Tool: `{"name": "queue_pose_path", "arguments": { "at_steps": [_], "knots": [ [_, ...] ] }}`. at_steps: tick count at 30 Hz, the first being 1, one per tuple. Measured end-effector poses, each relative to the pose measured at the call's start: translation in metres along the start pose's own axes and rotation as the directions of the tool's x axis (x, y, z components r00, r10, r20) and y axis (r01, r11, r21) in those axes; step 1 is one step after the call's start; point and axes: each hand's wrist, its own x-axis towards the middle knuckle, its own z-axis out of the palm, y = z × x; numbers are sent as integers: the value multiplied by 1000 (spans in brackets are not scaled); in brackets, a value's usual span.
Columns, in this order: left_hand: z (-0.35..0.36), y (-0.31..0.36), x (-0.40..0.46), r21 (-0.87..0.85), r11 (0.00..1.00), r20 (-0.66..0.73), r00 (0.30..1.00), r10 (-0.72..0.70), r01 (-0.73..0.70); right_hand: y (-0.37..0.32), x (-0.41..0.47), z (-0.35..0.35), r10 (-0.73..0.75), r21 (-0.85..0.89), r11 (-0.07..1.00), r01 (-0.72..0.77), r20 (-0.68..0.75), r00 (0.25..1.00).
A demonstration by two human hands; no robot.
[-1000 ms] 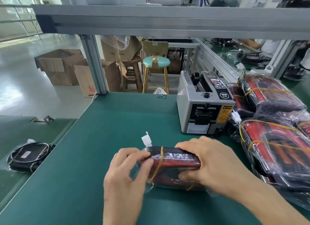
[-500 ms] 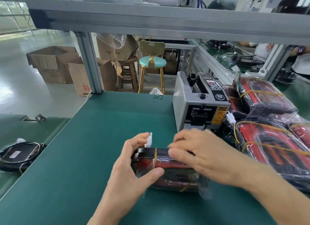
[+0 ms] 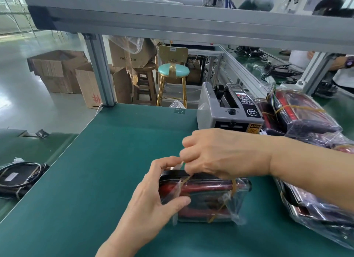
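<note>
A red and black lamp part in a clear plastic bag (image 3: 205, 197) stands on its edge on the green table mat (image 3: 107, 160). Tan rubber bands (image 3: 232, 187) run round it. My left hand (image 3: 153, 195) grips the part's left end, thumb on the near face and fingers over the top. My right hand (image 3: 216, 153) is above the top edge with curled fingers, pinching a rubber band and pulling it up off the bag.
A grey tape dispenser machine (image 3: 228, 107) stands just behind my hands. Bagged red parts (image 3: 298, 112) are piled at the right, and more lie at the near right (image 3: 310, 212). A black coiled part (image 3: 19, 176) lies on the lower left table. An aluminium frame post (image 3: 99, 70) stands at the back left.
My right hand has lifted off the part's top and now pulls a rubber band upward. My left hand has slid to grip the left end. The part has stayed upright on the mat.
</note>
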Motion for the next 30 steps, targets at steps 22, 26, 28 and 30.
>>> {"name": "queue_pose_path", "arguments": {
  "at_steps": [22, 26, 28, 30],
  "knots": [
    [4, 1, -4, -293, 956, -65, 997, -43, 22, -81, -43, 50, 617, 410, 776, -480, -334, 712],
    [2, -4, 5, -84, 992, -52, 994, 91, -96, -78, -51, 54, 955, 869, 273, -412, -191, 229],
    [3, -3, 7, -73, 991, -44, 993, 106, -109, -67, -54, 63, 992, 980, -77, -182, 58, -108],
    [3, -1, 8, -87, 992, -43, 995, 89, -93, -50, -53, 78, 909, 937, -346, 48, 347, -229]
  ]
}}
